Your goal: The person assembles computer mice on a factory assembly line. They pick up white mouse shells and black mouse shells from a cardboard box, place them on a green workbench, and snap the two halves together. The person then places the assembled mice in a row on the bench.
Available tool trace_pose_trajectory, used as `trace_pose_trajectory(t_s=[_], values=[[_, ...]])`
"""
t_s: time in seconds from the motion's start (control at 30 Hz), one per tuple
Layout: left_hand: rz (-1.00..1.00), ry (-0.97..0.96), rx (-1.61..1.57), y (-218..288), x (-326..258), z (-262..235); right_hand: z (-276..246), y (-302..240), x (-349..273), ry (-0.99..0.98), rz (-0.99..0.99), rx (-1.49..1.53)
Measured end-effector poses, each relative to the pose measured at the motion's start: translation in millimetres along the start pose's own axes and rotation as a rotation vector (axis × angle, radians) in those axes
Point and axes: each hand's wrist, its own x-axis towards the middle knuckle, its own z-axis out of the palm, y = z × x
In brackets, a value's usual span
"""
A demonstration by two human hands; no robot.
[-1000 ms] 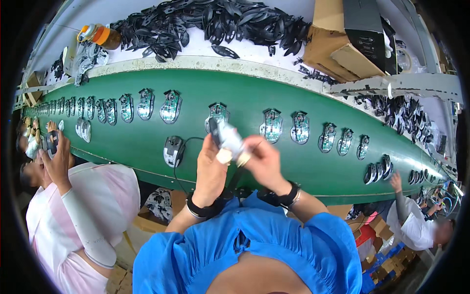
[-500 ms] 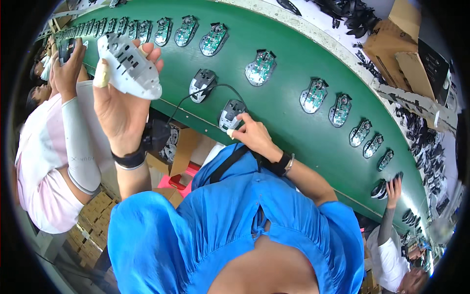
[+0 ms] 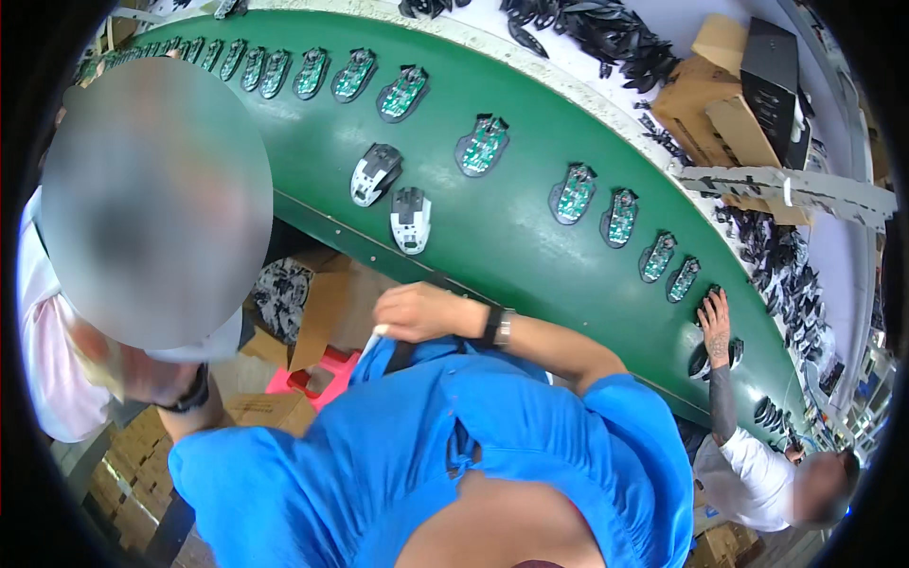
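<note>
So the green conveyor belt arcs across the top of the view, from about 10 o'clock round to 4 o'clock. Along its far side runs a long row of open computer-mouse bases with green circuit boards showing, spaced pretty evenly. Past the belt at 1 o'clock there's a pile of black plastic shells and a few cardboard boxes.

Two closed-up mice sit on the near side of the belt: a white and black mouse and a second white and black mouse just up-left of it, close together but not touching as far as I can see.

The right hand is below the belt's near edge, at roughly 6 o'clock from the nearer mouse and clearly apart from it. Fingers are curled, with something small and pale at the fingertips, but I can't make out what it is. Black watch on that wrist.

The left hand is mostly hidden behind a blurred patch on the left; only the wrist with a black band shows, so can't tell whether it's open or closed.

Under the belt edge there's a brown carton and a pink stool. A co-worker's hand rests on the belt at 3 o'clock, well away. The belt strip between the two mice and the near edge is bare.
</note>
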Motion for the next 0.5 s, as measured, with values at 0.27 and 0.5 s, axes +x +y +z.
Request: trace_pose_trajectory(t_s=[0.27, 0.5], values=[[-0.379, 0.158, 0.317, -140.7, -60.7, -62.2, -32.8, 27.9, -8.3, -0.027, 0.208, -0.738], [-0.462, 0.285, -0.077, -257.8, -59.4, -56.8, -73.6, 82.3, -3.8, -0.128, 0.209, -0.876]])
